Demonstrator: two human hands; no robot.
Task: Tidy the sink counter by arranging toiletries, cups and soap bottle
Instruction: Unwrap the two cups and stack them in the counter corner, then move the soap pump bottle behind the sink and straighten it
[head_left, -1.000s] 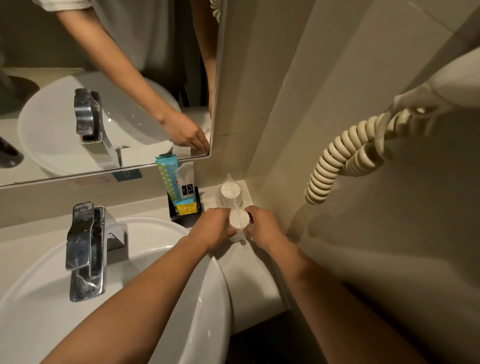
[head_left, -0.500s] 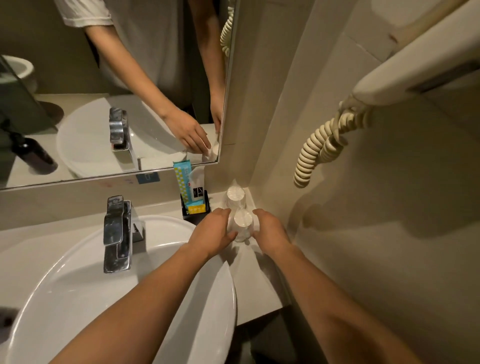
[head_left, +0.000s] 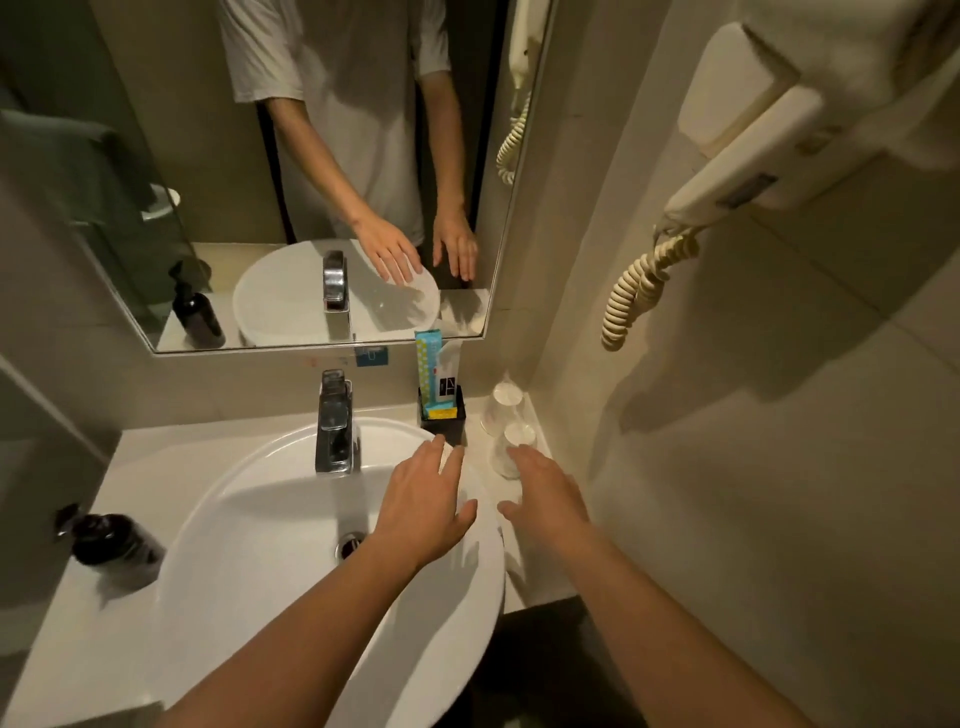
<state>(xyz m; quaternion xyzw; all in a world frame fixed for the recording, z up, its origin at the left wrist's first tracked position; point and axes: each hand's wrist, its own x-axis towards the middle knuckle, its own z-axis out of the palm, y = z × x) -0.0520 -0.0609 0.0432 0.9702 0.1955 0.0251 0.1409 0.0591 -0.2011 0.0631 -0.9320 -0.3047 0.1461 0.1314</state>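
Two wrapped clear cups stand in the counter's back right corner, the far cup (head_left: 503, 408) behind the near cup (head_left: 514, 449). Left of them a small black holder (head_left: 442, 418) keeps toiletry packets (head_left: 434, 371) upright. A dark soap bottle (head_left: 111, 543) with a pump stands on the counter at the left of the basin. My left hand (head_left: 423, 501) hovers flat over the basin's right rim, fingers straight, holding nothing. My right hand (head_left: 548, 496) hovers just in front of the near cup, fingers relaxed, holding nothing.
The white basin (head_left: 249, 519) with a chrome tap (head_left: 335, 423) fills the middle of the counter (head_left: 140, 457). A mirror (head_left: 311, 182) hangs behind. On the right wall sits a hair dryer (head_left: 748, 171) with a coiled cord (head_left: 641, 283).
Both hands have let go of the near cup and drawn back towards me, fingers now spread. The view has tilted up and left, bringing the soap bottle in.
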